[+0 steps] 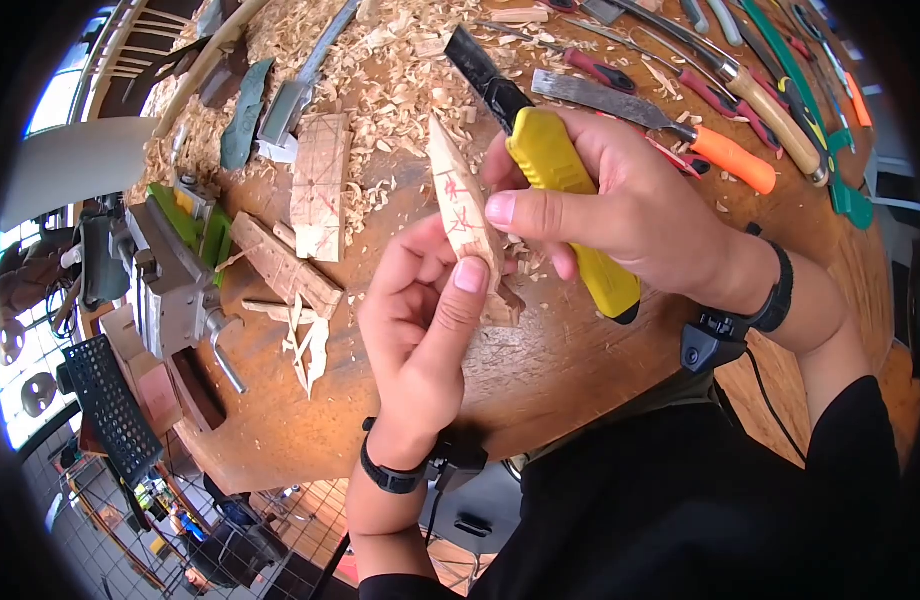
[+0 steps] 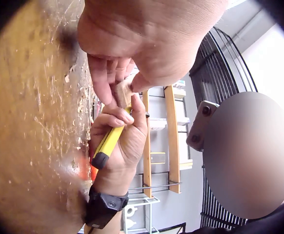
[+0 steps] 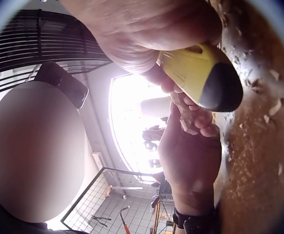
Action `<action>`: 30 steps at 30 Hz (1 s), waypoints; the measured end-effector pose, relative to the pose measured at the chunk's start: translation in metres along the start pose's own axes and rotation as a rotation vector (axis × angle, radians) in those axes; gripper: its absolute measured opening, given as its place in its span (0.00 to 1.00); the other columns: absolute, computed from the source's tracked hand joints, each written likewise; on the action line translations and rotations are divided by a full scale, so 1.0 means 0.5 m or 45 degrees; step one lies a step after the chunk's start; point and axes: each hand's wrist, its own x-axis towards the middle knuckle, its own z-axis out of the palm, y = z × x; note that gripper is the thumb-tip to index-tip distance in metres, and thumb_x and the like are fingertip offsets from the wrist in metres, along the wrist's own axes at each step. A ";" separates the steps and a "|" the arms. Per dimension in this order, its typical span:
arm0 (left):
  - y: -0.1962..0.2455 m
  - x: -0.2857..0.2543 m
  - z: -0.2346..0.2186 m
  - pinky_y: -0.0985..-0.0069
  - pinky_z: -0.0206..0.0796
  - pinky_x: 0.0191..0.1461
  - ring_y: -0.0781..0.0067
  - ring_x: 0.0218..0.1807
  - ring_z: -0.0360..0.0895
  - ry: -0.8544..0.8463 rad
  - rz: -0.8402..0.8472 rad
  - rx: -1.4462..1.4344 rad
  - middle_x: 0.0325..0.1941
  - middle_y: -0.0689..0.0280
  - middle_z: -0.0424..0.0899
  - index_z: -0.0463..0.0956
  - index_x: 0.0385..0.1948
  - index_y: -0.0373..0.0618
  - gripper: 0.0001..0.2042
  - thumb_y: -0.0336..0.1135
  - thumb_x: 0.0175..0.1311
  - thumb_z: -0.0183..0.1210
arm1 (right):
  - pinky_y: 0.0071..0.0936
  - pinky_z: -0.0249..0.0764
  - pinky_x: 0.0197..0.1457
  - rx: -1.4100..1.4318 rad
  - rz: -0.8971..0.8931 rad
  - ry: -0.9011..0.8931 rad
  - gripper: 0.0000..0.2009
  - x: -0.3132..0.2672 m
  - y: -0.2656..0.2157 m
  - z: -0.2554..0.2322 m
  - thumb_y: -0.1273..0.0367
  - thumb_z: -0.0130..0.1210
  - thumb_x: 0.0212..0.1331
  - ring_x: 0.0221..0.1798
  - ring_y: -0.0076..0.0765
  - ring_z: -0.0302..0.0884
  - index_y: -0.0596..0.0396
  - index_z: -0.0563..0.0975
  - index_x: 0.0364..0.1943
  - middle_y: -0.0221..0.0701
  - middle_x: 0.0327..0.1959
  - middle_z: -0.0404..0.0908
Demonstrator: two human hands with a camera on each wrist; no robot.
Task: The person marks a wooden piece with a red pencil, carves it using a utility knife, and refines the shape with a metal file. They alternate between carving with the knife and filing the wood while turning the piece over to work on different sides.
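Note:
A pointed piece of pale wood (image 1: 460, 200) with red markings is gripped in the left hand (image 1: 420, 330), its thumb lying along the lower part and its tip pointing up and away. The right hand (image 1: 630, 205) holds a yellow utility knife (image 1: 560, 165), its dark blade raised beyond the wood's right side, and its thumb touches the wood's right edge. In the left wrist view the knife's handle (image 2: 110, 144) lies in the right hand (image 2: 127, 141). The right wrist view shows the knife's black end cap (image 3: 222, 87) near the left hand (image 3: 188, 151).
Wood shavings (image 1: 390, 90) cover the far part of the table (image 1: 310, 420). Marked wooden blocks (image 1: 320, 185) lie left of the hands, beside a metal vise (image 1: 170, 290). Chisels, including one with an orange handle (image 1: 735, 158), and other tools lie at the right.

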 end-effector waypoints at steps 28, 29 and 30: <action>0.004 0.027 -0.032 0.81 0.73 0.47 0.76 0.45 0.82 0.122 0.077 -0.298 0.46 0.62 0.84 0.70 0.61 0.36 0.19 0.30 0.71 0.56 | 0.18 0.74 0.31 -0.046 0.107 -0.066 0.12 0.002 -0.008 0.015 0.69 0.64 0.66 0.27 0.19 0.75 0.58 0.75 0.48 0.30 0.40 0.81; 0.007 0.025 -0.033 0.82 0.73 0.43 0.76 0.41 0.81 -0.015 -0.077 -0.409 0.41 0.62 0.83 0.70 0.60 0.35 0.18 0.31 0.71 0.53 | 0.18 0.74 0.32 -0.058 0.033 -0.024 0.13 0.003 -0.010 0.016 0.69 0.64 0.66 0.28 0.19 0.75 0.58 0.75 0.49 0.31 0.43 0.81; 0.010 0.023 -0.029 0.82 0.73 0.43 0.76 0.41 0.81 -0.029 -0.083 -0.412 0.41 0.62 0.83 0.70 0.60 0.35 0.18 0.31 0.71 0.53 | 0.18 0.75 0.32 -0.070 -0.041 0.021 0.14 0.003 -0.011 0.014 0.69 0.63 0.66 0.29 0.19 0.75 0.59 0.75 0.51 0.33 0.46 0.82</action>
